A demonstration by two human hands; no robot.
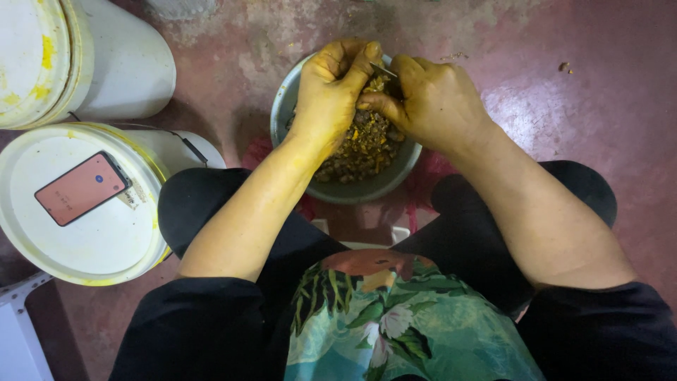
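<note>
Small brownish piece: pinched between both sets of fingertips, directly above the bowl, partly hidden by the thumbs, so its exact shape cannot be told.

Left hand: stained yellow across the back and knuckles; fingers curled shut around the piece, thumb pressed down toward the right hand.

Right hand: fingers closed on a thin grey blade, its tip showing just above the thumb and touching the held piece. The two hands meet at the thumbs.

Bowl: round, grey-green, on the floor right beneath the fingers, between the person's knees. Its rim shows on the near side; the far side is covered by the hands.

Contents: heap of small brown and orange-yellow bits, filling the bowl, just below and nearward of the fingertips.

Red cloth or bag: under the bowl, showing beside it on both sides.

White bucket with lid: well to the left of the fingers, yellow smears around the lid's edge.

Phone: flat on that lid, pinkish-red screen facing up.

Second white bucket: beyond the first, left of the hands, lying tilted, also smeared yellow.

Floor: dark red, worn pale in patches around the bowl.

Clothing: black sleeves and trousers, a flowered green garment in the lap.
</note>
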